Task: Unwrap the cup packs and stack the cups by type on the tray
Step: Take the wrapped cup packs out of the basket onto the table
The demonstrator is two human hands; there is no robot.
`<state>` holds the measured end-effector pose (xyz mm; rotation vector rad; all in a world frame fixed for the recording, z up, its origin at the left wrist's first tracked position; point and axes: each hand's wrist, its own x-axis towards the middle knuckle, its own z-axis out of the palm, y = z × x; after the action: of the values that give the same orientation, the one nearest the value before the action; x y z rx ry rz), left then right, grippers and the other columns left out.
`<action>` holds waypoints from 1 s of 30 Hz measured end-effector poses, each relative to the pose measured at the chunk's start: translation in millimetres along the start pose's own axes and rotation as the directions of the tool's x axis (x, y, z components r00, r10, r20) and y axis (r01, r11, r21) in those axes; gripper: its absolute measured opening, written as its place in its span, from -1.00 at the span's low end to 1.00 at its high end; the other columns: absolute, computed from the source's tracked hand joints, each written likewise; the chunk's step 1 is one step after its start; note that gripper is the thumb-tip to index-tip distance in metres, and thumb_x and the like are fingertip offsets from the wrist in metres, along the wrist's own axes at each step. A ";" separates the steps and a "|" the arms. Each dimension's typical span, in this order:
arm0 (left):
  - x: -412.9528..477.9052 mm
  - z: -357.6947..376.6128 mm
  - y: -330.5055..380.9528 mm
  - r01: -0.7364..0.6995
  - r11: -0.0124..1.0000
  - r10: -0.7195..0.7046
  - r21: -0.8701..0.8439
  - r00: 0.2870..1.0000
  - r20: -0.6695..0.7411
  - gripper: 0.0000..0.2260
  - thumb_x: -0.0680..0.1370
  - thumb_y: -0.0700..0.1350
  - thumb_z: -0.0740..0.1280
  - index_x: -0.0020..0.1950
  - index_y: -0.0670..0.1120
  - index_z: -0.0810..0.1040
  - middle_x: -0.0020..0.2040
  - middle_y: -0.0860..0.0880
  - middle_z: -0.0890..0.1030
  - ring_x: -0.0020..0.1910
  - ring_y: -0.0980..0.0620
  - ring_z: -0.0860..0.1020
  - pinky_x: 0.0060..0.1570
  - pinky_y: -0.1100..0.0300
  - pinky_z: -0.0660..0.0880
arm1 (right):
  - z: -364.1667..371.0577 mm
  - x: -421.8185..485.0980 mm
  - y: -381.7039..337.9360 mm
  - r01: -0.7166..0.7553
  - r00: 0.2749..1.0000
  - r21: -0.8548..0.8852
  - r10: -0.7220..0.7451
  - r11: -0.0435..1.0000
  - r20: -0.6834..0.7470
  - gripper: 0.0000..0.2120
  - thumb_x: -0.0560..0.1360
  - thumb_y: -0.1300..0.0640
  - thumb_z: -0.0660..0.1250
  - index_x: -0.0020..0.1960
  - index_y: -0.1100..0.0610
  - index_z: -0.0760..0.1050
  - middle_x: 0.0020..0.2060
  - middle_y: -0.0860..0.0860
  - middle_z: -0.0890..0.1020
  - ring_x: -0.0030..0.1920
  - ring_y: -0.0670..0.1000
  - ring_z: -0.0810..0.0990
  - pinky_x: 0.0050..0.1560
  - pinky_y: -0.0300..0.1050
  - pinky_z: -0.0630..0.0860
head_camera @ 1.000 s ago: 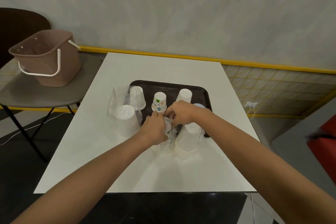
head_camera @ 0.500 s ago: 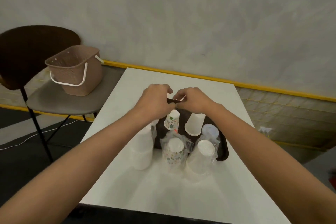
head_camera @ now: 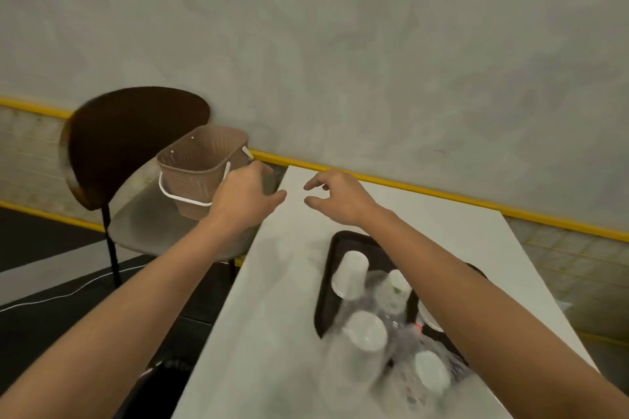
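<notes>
Blur smeared the near end of the tabletop point(head_camera: 272, 333), so the cups there showed only as pale shapes. The dark tray point(head_camera: 335, 245) lay on the right half of the tabletop, partly under the person's right forearm. On it stood a white cup point(head_camera: 352, 272), bottom up and leaning, and just to its right a patterned cup point(head_camera: 396, 284) with green marks, also bottom up. At the tray's near edge sat a wrapped pack of white cups point(head_camera: 364, 338) in clear film, and beside it, to the right, a second wrapped pack point(head_camera: 429, 372); whether either rested on the tray or on the tabletop could not be told.

Both hands were raised beyond the tray, above the far left corner of the tabletop, apart from each other and touching no cup. The left hand point(head_camera: 245, 196) hung past the tabletop's left edge, just in front of the brown basket point(head_camera: 200, 173), its fingers curved; whether it pinched anything could not be told. The right hand point(head_camera: 340, 197) had its fingers spread and relaxed, holding nothing. The basket stood on the seat of a dark-backed chair point(head_camera: 136, 143) against the wall.
</notes>
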<state>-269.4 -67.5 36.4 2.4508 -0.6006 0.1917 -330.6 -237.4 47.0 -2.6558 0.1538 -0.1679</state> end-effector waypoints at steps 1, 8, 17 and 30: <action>11.9 -5.7 -18.6 0.020 1.000 -0.020 0.016 1.000 -0.005 -0.51 0.46 0.12 0.38 0.30 -0.08 0.44 0.18 -0.07 0.57 0.17 -0.09 0.52 0.07 0.06 0.46 | 7.3 16.9 -10.4 0.001 1.000 -0.001 -0.001 1.000 0.010 -0.70 0.49 0.03 0.35 0.20 0.06 0.53 0.23 0.00 0.51 0.22 0.00 0.47 0.11 -0.21 0.34; 106.6 -37.5 -137.3 0.090 0.995 -0.092 0.036 0.994 0.060 -0.53 0.44 0.08 0.40 0.29 -0.09 0.46 0.20 -0.09 0.57 0.18 -0.10 0.53 0.10 0.01 0.49 | 59.8 132.2 -64.8 -0.023 0.997 -0.009 0.023 1.000 0.076 -0.61 0.47 0.00 0.36 0.26 0.08 0.48 0.27 0.05 0.47 0.25 0.06 0.46 0.24 -0.06 0.41; 215.9 -7.9 -219.2 0.032 0.990 -0.070 0.139 0.959 0.274 -0.59 0.51 -0.06 0.36 0.34 -0.08 0.42 0.26 -0.07 0.54 0.22 -0.07 0.51 0.15 0.14 0.41 | 124.3 243.8 -73.0 -0.093 0.989 0.048 0.087 0.995 0.118 -0.58 0.50 0.01 0.34 0.32 0.10 0.44 0.30 0.09 0.43 0.34 0.06 0.38 0.30 -0.12 0.30; 291.2 91.1 -275.8 -0.209 0.879 -0.257 0.428 0.548 0.796 -0.19 0.36 -0.02 0.52 0.49 -0.10 0.16 0.41 -0.14 0.37 0.33 -0.16 0.40 0.26 0.00 0.41 | 182.1 291.7 -36.5 -0.133 0.989 0.129 0.123 0.983 0.080 -0.55 0.53 0.00 0.30 0.38 0.08 0.36 0.52 -0.01 0.10 0.50 0.05 0.07 0.43 -0.03 0.15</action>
<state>116.0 -32.6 -102.9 2.9523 -1.0041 -1.0805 -13.6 -163.4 -69.6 -2.5048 0.2792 -0.0392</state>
